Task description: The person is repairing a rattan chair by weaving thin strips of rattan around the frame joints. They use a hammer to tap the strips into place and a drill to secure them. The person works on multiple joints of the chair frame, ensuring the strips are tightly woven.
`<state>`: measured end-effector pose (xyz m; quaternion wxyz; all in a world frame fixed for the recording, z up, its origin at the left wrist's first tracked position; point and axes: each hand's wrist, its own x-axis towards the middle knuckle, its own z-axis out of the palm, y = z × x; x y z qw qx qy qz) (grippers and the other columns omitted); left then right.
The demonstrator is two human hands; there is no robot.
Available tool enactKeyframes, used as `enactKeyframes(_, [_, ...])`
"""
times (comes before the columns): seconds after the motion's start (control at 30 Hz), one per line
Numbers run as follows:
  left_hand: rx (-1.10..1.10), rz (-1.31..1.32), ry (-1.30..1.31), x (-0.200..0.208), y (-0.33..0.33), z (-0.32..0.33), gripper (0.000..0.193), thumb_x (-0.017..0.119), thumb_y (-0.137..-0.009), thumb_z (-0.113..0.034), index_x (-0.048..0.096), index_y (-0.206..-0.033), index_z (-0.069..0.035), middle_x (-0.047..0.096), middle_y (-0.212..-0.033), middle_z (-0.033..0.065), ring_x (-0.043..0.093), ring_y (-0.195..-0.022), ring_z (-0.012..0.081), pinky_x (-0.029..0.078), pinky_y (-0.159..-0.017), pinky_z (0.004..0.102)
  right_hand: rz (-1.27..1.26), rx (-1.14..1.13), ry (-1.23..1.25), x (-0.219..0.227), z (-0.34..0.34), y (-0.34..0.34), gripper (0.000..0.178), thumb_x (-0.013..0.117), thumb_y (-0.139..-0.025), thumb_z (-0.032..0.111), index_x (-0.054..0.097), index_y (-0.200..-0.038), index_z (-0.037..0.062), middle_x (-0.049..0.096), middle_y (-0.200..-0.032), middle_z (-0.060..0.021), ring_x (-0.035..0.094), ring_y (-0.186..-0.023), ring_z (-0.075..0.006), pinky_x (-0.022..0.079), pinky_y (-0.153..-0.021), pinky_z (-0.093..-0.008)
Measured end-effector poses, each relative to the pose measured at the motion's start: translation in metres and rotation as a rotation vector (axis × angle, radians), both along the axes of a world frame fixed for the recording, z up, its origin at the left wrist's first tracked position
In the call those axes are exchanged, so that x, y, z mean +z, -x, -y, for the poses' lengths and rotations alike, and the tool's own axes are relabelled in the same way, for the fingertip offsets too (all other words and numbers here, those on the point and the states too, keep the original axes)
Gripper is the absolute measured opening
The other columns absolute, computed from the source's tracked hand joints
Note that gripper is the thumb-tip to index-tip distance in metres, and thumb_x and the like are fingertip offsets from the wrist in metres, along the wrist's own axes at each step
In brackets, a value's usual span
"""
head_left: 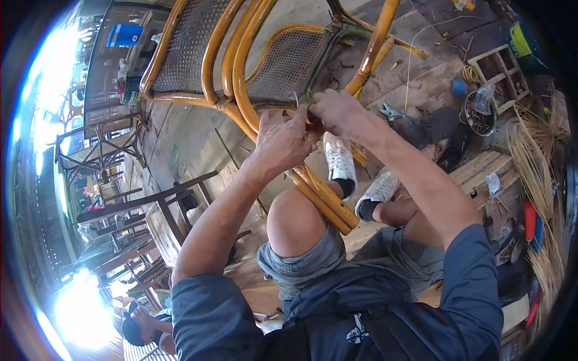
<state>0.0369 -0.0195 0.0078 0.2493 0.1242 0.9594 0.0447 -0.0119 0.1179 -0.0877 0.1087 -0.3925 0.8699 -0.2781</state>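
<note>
- One chair [227, 57] of glossy orange-brown bent cane stands in front of the person, with two woven panels [195, 45] in view, one at its upper left and one nearer its middle.
- Two bare hands meet at the chair's lower joint: the left hand [283, 137] on the near left, the right hand [340, 113] on the near right. Both forearms slant inward and away from the body.
- The left hand's fingers are partly curled, fingertips at the joint; the right hand is bent at the wrist, fingers drawn together. A thin greenish strip [310, 96] shows between their fingertips; which hand grips it, I cannot tell.
- Two poles [325, 198] lie side by side below the chair's joint, their long axis slanting from upper left to lower right, cut ends toward the person.
- Two white shoes [339, 157] are near these poles.
- One metal bowl [469, 114] sits well right of the chair.
</note>
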Motion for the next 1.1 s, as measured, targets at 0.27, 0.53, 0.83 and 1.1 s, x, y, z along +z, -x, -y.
enactKeyframes(0.27, [0.008, 0.16, 0.102, 0.001, 0.005, -0.005, 0.056, 0.059, -0.077, -0.036, 0.043, -0.124, -0.009, 0.06, -0.11, 0.0105, 0.05, -0.112, 0.0278, 0.013, -0.103, 0.0517, 0.086, -0.837, 0.827, 0.002, -0.016, -0.1, 0.017, 0.057, -0.075, 0.003, 0.055, -0.092, 0.0041, 0.055, -0.091, -0.0119, 0.052, -0.087, -0.0311, 0.04, -0.078, -0.0401])
enactKeyframes(0.53, [0.0, 0.179, 0.103, -0.001, 0.006, -0.006, 0.052, 0.059, -0.078, -0.033, 0.045, -0.122, -0.009, 0.063, -0.103, 0.0118, 0.054, -0.107, 0.027, 0.015, -0.102, 0.0511, 0.338, -0.842, 0.864, -0.01, -0.019, -0.143, 0.017, 0.055, -0.08, 0.007, 0.055, -0.096, 0.0011, 0.057, -0.093, -0.0144, 0.055, -0.09, -0.0299, 0.043, -0.077, -0.0339])
enactKeyframes(0.83, [-0.018, 0.172, 0.096, -0.005, 0.01, -0.008, 0.046, 0.058, -0.078, -0.033, 0.048, -0.115, -0.009, 0.064, -0.097, 0.0143, 0.057, -0.101, 0.0299, 0.016, -0.102, 0.0529, 2.278, -0.505, 1.328, -0.067, 0.0, -0.096, 0.023, 0.046, -0.09, 0.02, 0.052, -0.093, -0.0019, 0.054, -0.084, -0.0102, 0.055, -0.078, -0.0215, 0.046, -0.07, -0.0334])
enactKeyframes(1.1, [0.0, 0.208, 0.159, -0.002, 0.007, -0.003, 0.046, 0.058, -0.077, -0.034, 0.049, -0.116, -0.01, 0.063, -0.102, 0.0131, 0.056, -0.104, 0.0273, 0.017, -0.101, 0.0524, 1.858, -0.928, 2.313, -0.114, 0.062, -0.047, 0.017, 0.039, -0.091, 0.017, 0.047, -0.09, 0.0019, 0.056, -0.089, -0.0102, 0.056, -0.085, -0.0259, 0.047, -0.074, -0.041])
